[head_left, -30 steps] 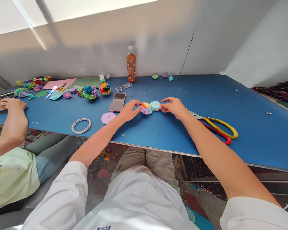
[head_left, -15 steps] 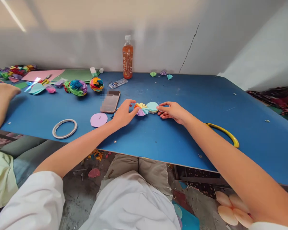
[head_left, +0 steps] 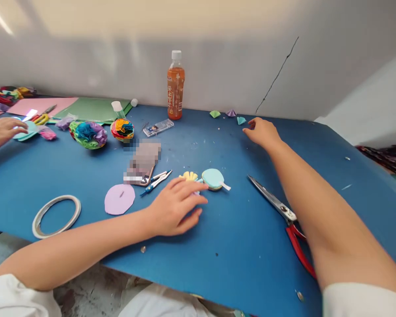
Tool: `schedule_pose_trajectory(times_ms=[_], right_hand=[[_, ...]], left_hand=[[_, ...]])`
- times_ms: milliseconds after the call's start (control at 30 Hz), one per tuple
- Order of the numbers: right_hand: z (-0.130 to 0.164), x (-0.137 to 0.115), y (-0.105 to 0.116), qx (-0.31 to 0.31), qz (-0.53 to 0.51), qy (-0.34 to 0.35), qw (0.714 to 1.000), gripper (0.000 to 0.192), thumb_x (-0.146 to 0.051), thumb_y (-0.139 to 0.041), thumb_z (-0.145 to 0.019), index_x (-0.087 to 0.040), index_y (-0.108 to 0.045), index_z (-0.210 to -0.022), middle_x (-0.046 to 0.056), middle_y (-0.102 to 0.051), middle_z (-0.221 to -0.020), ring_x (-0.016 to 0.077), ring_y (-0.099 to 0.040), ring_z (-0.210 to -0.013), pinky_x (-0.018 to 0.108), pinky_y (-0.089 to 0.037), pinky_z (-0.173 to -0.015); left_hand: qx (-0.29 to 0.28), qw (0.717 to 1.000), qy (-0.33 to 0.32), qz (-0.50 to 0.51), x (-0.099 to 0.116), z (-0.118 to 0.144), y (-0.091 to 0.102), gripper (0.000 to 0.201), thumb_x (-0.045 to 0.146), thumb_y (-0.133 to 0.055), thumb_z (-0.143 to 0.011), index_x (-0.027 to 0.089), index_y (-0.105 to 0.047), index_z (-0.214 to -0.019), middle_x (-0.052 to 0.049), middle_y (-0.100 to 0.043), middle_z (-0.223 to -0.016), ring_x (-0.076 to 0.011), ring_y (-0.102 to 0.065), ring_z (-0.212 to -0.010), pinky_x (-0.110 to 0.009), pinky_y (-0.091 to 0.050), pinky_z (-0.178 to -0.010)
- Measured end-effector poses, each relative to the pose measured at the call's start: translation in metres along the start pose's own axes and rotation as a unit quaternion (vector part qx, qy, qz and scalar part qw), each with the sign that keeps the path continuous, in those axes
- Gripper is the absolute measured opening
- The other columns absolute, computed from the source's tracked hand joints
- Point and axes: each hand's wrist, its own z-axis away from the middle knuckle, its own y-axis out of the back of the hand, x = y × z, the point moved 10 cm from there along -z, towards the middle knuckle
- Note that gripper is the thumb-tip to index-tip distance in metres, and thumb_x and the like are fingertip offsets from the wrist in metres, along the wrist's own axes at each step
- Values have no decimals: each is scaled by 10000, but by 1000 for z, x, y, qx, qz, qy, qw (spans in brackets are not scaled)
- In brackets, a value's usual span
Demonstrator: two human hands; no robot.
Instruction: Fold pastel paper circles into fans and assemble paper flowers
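My left hand hovers low over the table with its fingers spread, partly covering a pleated paper flower whose yellow folds show above the knuckles. Just right of its fingertips lies a stack of round paper discs with a light blue disc on top and a white strip sticking out. My right hand is stretched toward the back of the table, fingers apart and holding nothing. Close to its fingertips sits a small folded light blue paper fan, with a purple fan and a green fan farther left.
Red-handled scissors lie partly under my right forearm. A phone, a compass, a lilac disc and a tape roll lie leftward. A bottle stands behind. Another person's hand is at far left.
My right hand has left the disc stack and moved back toward the small folded fans. My left hand has loosened from the pleated flower and spread its fingers. The view has shifted.
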Motion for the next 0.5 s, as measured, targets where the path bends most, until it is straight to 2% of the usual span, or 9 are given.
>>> schedule_pose_trajectory(times_ms=[33,133,233,333,433,500], right_hand=[[-16,2,-1,13,-8,-4,1000,433,-253,-599,-823,-96,-595,-1227,204,-649,-1186,320,-596,-1122,424,-444,-917],[-48,0,-11,17,-17,3,1000,577,-260,-607,-816,-82,-493,-1353,222,-593,-1290,318,-572,-1179,433,-444,-948],[-59,-8,-22,-5,-8,34,999,524,-202,-622,-771,-115,-571,-1284,191,-638,-1234,324,-604,-1134,449,-468,-933],[-58,-18,-24,-15,3,70,997,427,-136,-594,-740,-100,-656,-1161,206,-669,-1155,360,-621,-1092,486,-474,-920],[-42,-36,-20,-12,1,122,993,462,-138,-591,-728,-93,-638,-1185,212,-663,-1154,373,-616,-1080,514,-476,-911],[-21,-56,-15,-10,-10,171,985,506,-168,-614,-725,-118,-611,-1228,185,-663,-1160,349,-613,-1081,499,-476,-922]], left_hand=[[7,1000,-28,-7,5,2,-2,192,238,-490,-884,261,-596,-1043,-72,-663,-1238,-195,-614,-1132,-397,-428,-1049],[22,998,-58,-18,11,5,-5,181,233,-487,-879,251,-614,-1006,-57,-693,-1192,-177,-629,-1093,-366,-428,-1047],[21,998,-59,-23,12,3,-7,182,228,-479,-882,227,-628,-985,-62,-691,-1191,-175,-628,-1078,-358,-429,-1037],[22,998,-61,-11,10,1,-7,176,218,-478,-893,197,-629,-982,-68,-684,-1191,-171,-625,-1076,-349,-418,-1038],[37,998,-48,22,4,0,-4,164,218,-484,-900,177,-623,-978,-80,-683,-1180,-166,-627,-1068,-332,-426,-1019],[60,996,-34,47,-1,0,1,147,215,-502,-896,167,-620,-969,-94,-689,-1148,-168,-637,-1045,-320,-453,-971]])
